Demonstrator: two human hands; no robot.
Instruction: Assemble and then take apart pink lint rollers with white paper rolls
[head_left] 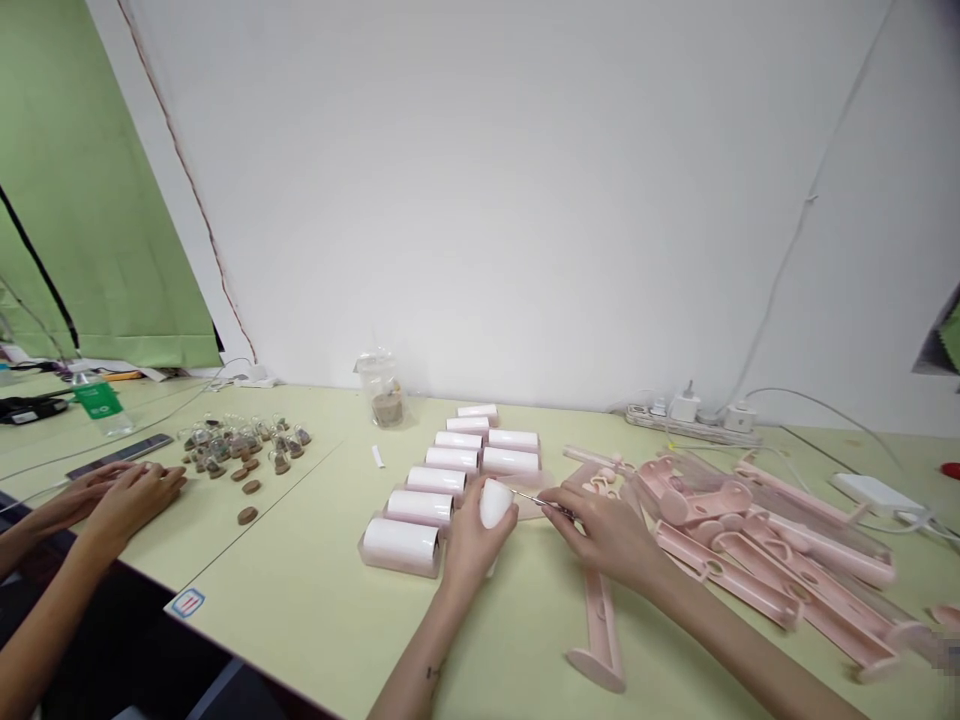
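My left hand (pixel 472 540) is wrapped round a white roll (pixel 495 503), one end of it turned toward my other hand. A slim metal tool with a pointed tip (pixel 546 502) is gripped in my right hand (pixel 607 530). Its tip reaches to the roll's right side; whether it touches, I cannot tell. Beyond and to the left of my left hand, several white rolls (pixel 401 542) lie on their sides in two rows. Under my right wrist, a long pink plastic piece (pixel 601 630) with a round end rests on the table.
Many pink plastic parts (pixel 795 560) pile up at the right, near a power strip (pixel 697 425). A clear bag (pixel 382 390) stands near the wall. At the left, another person's hands (pixel 139 495) are beside small round brown pieces (pixel 247 515), a phone (pixel 120 455) and a bottle (pixel 100 400).
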